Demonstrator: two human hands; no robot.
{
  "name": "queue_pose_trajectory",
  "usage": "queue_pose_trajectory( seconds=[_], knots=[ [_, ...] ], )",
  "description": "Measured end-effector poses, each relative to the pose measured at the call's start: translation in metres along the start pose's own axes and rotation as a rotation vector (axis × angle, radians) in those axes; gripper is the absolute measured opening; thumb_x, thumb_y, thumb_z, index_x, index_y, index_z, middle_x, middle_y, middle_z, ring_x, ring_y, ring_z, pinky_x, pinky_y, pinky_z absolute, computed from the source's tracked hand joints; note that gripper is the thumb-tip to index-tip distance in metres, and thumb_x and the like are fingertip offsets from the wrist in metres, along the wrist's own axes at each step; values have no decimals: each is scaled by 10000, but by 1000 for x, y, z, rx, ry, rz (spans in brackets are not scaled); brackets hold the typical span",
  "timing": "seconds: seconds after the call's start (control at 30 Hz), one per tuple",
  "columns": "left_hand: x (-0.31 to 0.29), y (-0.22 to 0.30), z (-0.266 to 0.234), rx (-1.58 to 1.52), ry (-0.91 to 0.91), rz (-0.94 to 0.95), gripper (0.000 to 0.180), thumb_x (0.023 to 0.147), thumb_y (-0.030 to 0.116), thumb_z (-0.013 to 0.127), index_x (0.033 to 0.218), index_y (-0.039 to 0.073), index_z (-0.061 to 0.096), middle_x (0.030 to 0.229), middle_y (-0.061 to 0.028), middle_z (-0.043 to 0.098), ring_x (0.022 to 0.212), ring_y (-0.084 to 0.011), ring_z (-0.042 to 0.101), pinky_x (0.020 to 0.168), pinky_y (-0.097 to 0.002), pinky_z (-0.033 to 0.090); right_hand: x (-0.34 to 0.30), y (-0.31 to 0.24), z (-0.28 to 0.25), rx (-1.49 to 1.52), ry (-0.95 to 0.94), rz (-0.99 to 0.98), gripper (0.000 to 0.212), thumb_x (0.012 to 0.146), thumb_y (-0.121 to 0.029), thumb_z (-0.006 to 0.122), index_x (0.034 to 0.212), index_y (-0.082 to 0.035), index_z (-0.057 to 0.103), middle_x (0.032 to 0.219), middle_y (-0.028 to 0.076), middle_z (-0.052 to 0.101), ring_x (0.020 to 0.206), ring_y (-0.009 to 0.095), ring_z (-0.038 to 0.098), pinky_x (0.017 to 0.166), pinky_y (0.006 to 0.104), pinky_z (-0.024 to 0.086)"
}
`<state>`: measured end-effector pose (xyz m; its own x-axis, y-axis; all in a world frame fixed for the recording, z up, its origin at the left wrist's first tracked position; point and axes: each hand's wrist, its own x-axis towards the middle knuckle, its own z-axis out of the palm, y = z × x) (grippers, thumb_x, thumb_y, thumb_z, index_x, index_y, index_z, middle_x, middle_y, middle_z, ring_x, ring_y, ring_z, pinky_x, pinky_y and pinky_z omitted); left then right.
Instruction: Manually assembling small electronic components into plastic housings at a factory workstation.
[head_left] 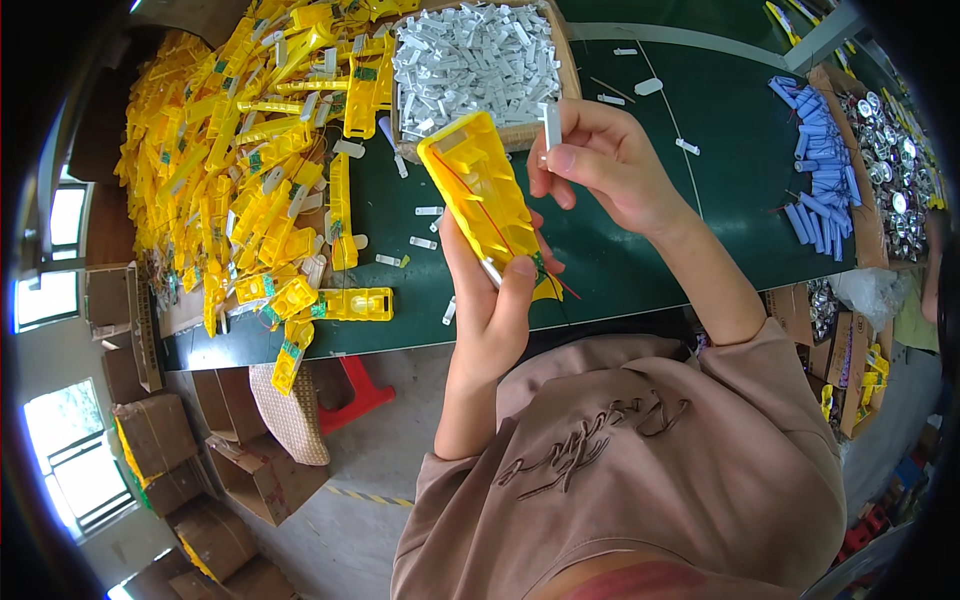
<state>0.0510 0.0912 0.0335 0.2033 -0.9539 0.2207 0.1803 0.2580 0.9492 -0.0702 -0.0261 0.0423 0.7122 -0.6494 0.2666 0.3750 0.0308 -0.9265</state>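
A yellow plastic housing (pixel 478 178), long and hollow with inner ribs, is gripped in my left hand (pixel 487 300), its open side up. A red wire (pixel 490 215) runs along inside it, and thin wires hang from its near end by my thumb. Between the thumb and fingers of my right hand (pixel 610 170) stands a small white plastic piece (pixel 552 127), held upright just right of the housing's far end and apart from it. Behind both hands, a cardboard box (pixel 568 60) is filled with similar small white pieces (pixel 475 65).
Many yellow housings with green circuit boards are heaped (pixel 240 160) on the left of the green table (pixel 640 250). Blue cylindrical cells (pixel 825 175) lie at the right, beside a carton of shiny round parts (pixel 895 190). Loose white pieces (pixel 424 242) dot the tabletop. A red stool (pixel 355 395) stands below.
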Motion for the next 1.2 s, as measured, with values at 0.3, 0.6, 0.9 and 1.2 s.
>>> queue_pose_trajectory(
  seconds=[0.3, 0.6, 0.9, 1.2],
  knots=[
    [-20, 6, 15, 41, -60, 2, 491, 787, 59, 392, 1239, -1, 211, 1017, -171, 460, 791, -193, 531, 623, -315, 512, -22, -22, 7, -431, 88, -222, 134, 754, -43, 610, 836, -45, 503, 772, 33, 559, 663, 85, 546, 578, 215, 442],
    [-28, 8, 17, 148, -148, -74, 543, 795, 13, 378, 1291, 11, 156, 1045, -164, 454, 807, -180, 517, 648, -299, 500, -28, -63, 8, -1126, -12, -307, 130, 775, -137, 593, 760, -31, 518, 633, 118, 563, 586, 274, 571, 531, 340, 443],
    [-22, 6, 17, 322, -208, -144, 534, 820, -36, 360, 1305, 21, 145, 1056, -138, 449, 816, -134, 485, 687, -265, 460, 17, -136, 9, -1169, -431, 468, 249, 824, -78, 512, 1040, 45, 532, 606, 86, 521, 598, 106, 525, 557, 247, 428],
    [-11, 8, 14, 229, -139, -145, 535, 807, -28, 357, 1300, 24, 155, 1033, -134, 467, 797, -137, 494, 681, -272, 463, 6, -70, -16, -567, -135, 173, 92, 835, -74, 505, 807, 7, 472, 638, 47, 536, 603, 100, 561, 548, 202, 461]
  ],
)
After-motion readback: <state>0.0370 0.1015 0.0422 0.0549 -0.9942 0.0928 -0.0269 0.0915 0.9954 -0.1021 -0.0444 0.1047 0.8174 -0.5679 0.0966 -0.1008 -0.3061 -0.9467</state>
